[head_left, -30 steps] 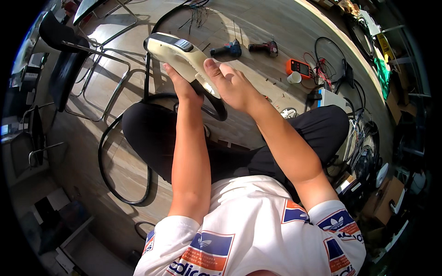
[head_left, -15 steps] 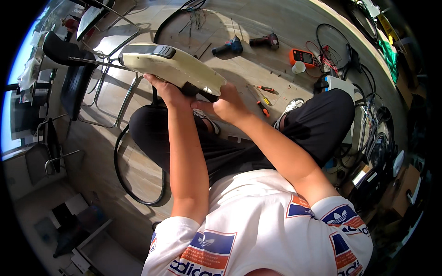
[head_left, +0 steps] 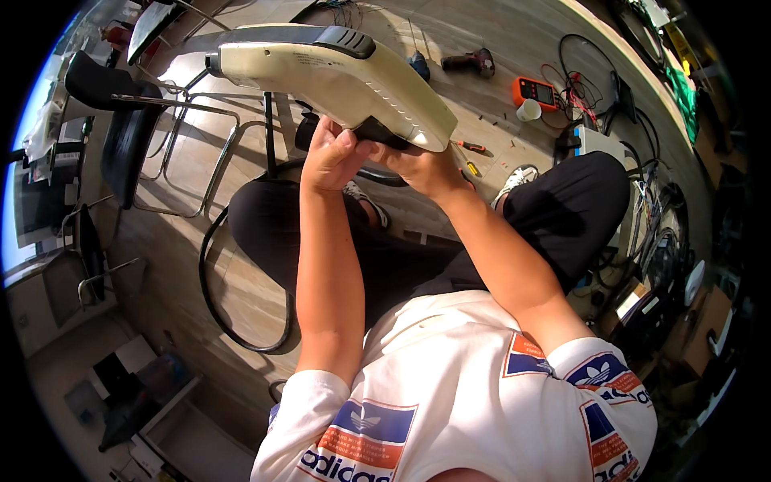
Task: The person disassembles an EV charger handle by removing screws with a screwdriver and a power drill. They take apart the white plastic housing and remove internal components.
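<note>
A large cream plastic housing [head_left: 337, 80], with a dark ribbed top strip and a black part underneath, is raised above my crossed legs. My left hand [head_left: 329, 161] grips its black underside, fingers curled and pressed close to the other hand. Just to the right, my right hand [head_left: 422, 169] is closed on the lower part near the rounded end, its fingertips partly hidden under the housing. A thick black cable [head_left: 207, 285] loops on the floor to my left and runs up behind the housing.
Two drills [head_left: 478, 63], an orange meter [head_left: 534, 92], a white cup [head_left: 528, 111] and screwdrivers [head_left: 470, 147] lie on the floor ahead. A black chair [head_left: 124, 153] stands left; a white box [head_left: 598, 140], tangled cables [head_left: 654, 217] and cardboard [head_left: 695, 329] are right.
The housing has tipped from a slanting hold to a flatter one, rising and shifting right over the last half second. My hands moved together beneath it, the right no longer over its top.
</note>
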A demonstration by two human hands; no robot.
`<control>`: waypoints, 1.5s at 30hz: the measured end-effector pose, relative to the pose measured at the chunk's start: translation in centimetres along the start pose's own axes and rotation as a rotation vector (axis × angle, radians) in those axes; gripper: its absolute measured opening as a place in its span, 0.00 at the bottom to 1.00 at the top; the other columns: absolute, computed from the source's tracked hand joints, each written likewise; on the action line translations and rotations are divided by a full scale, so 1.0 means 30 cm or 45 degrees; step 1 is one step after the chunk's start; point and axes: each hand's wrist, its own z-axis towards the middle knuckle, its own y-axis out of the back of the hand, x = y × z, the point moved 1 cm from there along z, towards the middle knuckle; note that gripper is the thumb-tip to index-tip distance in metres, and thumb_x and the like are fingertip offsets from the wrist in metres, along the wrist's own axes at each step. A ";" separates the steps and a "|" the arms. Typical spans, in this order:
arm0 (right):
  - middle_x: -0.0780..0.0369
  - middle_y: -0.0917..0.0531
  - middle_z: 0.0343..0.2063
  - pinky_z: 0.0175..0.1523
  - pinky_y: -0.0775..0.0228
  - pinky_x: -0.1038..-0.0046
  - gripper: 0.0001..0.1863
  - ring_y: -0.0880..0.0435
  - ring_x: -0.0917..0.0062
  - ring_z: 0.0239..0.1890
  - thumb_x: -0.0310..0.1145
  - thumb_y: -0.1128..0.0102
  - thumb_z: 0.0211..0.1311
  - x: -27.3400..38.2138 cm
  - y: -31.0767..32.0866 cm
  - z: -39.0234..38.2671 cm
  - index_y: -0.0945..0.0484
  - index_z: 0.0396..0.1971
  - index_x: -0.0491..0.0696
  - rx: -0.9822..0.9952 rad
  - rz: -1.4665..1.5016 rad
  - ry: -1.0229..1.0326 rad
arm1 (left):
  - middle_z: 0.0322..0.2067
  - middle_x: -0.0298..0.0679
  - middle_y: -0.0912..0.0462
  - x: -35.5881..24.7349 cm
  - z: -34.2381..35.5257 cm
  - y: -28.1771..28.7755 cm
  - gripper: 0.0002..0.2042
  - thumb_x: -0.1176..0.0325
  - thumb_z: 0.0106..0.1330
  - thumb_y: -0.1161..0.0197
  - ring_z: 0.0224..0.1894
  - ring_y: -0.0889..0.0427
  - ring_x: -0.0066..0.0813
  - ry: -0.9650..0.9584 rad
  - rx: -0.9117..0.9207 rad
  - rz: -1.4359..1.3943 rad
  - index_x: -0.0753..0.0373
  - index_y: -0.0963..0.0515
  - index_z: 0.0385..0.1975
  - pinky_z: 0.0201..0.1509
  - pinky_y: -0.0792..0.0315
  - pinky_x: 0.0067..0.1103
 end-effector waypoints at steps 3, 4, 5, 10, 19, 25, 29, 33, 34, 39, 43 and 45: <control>0.63 0.15 0.39 0.47 0.26 0.74 0.23 0.19 0.78 0.40 0.37 0.23 0.53 -0.005 -0.013 0.013 0.20 0.45 0.42 0.047 0.056 -0.016 | 0.51 0.39 0.22 0.026 0.008 0.035 0.31 0.64 0.59 0.27 0.49 0.20 0.30 -0.085 -0.066 -0.042 0.66 0.34 0.60 0.48 0.24 0.24; 0.64 0.16 0.40 0.48 0.27 0.74 0.22 0.19 0.78 0.41 0.36 0.24 0.54 -0.008 -0.019 0.020 0.20 0.45 0.42 0.066 0.093 -0.031 | 0.51 0.39 0.22 0.025 0.009 0.047 0.31 0.64 0.59 0.27 0.49 0.20 0.30 -0.097 -0.047 -0.034 0.66 0.33 0.59 0.49 0.24 0.25; 0.64 0.16 0.40 0.48 0.27 0.74 0.21 0.19 0.79 0.41 0.35 0.24 0.54 -0.012 -0.020 0.026 0.20 0.46 0.42 0.067 0.093 -0.009 | 0.51 0.39 0.22 0.022 0.015 0.039 0.30 0.64 0.59 0.27 0.50 0.20 0.31 -0.104 -0.025 -0.030 0.66 0.33 0.59 0.51 0.25 0.25; 0.64 0.16 0.38 0.49 0.27 0.76 0.20 0.20 0.80 0.41 0.31 0.25 0.55 -0.011 -0.049 0.050 0.21 0.46 0.40 0.004 0.226 0.046 | 0.49 0.40 0.20 0.019 0.045 0.029 0.27 0.65 0.59 0.27 0.52 0.21 0.31 -0.149 -0.016 -0.043 0.68 0.29 0.56 0.59 0.29 0.28; 0.63 0.18 0.44 0.55 0.32 0.76 0.27 0.22 0.81 0.48 0.36 0.25 0.55 -0.023 0.038 0.013 0.23 0.52 0.40 -0.039 0.293 -0.304 | 0.47 0.38 0.22 0.053 0.082 -0.060 0.29 0.67 0.61 0.29 0.42 0.23 0.23 -0.019 0.068 -0.134 0.67 0.32 0.60 0.41 0.26 0.21; 0.66 0.18 0.30 0.39 0.29 0.80 0.25 0.22 0.83 0.30 0.39 0.23 0.54 -0.023 0.047 0.016 0.22 0.46 0.41 -0.019 0.410 -0.371 | 0.46 0.37 0.21 0.030 0.076 -0.068 0.25 0.74 0.62 0.32 0.41 0.23 0.21 -0.085 0.112 -0.054 0.68 0.31 0.59 0.38 0.27 0.18; 0.65 0.18 0.31 0.36 0.28 0.80 0.25 0.21 0.83 0.30 0.39 0.23 0.54 -0.023 0.007 0.029 0.22 0.46 0.40 -0.093 0.344 -0.285 | 0.46 0.37 0.22 0.024 0.077 -0.089 0.27 0.67 0.65 0.33 0.41 0.25 0.20 -0.161 0.032 -0.005 0.67 0.33 0.62 0.39 0.29 0.19; 0.61 0.18 0.44 0.52 0.28 0.75 0.26 0.20 0.78 0.45 0.31 0.24 0.54 -0.026 -0.071 0.060 0.24 0.52 0.41 -0.085 0.329 -0.223 | 0.48 0.36 0.24 -0.007 0.069 -0.097 0.27 0.58 0.66 0.34 0.45 0.26 0.22 -0.131 -0.191 0.070 0.66 0.33 0.59 0.46 0.31 0.20; 0.60 0.19 0.49 0.58 0.31 0.74 0.29 0.22 0.76 0.51 0.31 0.23 0.52 -0.034 -0.075 0.053 0.24 0.54 0.41 -0.120 0.144 -0.274 | 0.48 0.38 0.24 -0.014 0.078 -0.089 0.28 0.60 0.62 0.30 0.49 0.26 0.26 -0.207 -0.259 0.140 0.67 0.33 0.57 0.52 0.30 0.23; 0.61 0.18 0.48 0.56 0.28 0.69 0.38 0.20 0.75 0.50 0.37 0.18 0.44 -0.068 -0.081 0.051 0.26 0.55 0.44 0.082 -0.081 -0.356 | 0.49 0.42 0.23 -0.070 0.068 -0.107 0.25 0.66 0.61 0.31 0.51 0.23 0.32 -0.261 -0.616 0.252 0.68 0.31 0.56 0.56 0.28 0.29; 0.60 0.16 0.42 0.52 0.27 0.70 0.40 0.18 0.74 0.46 0.41 0.19 0.45 -0.078 -0.030 0.072 0.28 0.59 0.44 0.387 -0.289 -0.477 | 0.51 0.40 0.24 -0.103 0.077 -0.058 0.26 0.54 0.67 0.36 0.53 0.23 0.35 -0.340 -0.722 0.276 0.65 0.30 0.58 0.55 0.26 0.32; 0.60 0.15 0.39 0.50 0.27 0.70 0.40 0.18 0.74 0.43 0.42 0.20 0.46 -0.062 -0.029 0.097 0.28 0.60 0.44 0.467 -0.275 -0.495 | 0.55 0.42 0.27 -0.163 0.097 -0.058 0.28 0.47 0.68 0.40 0.56 0.25 0.40 -0.325 -0.798 0.307 0.61 0.32 0.60 0.56 0.26 0.40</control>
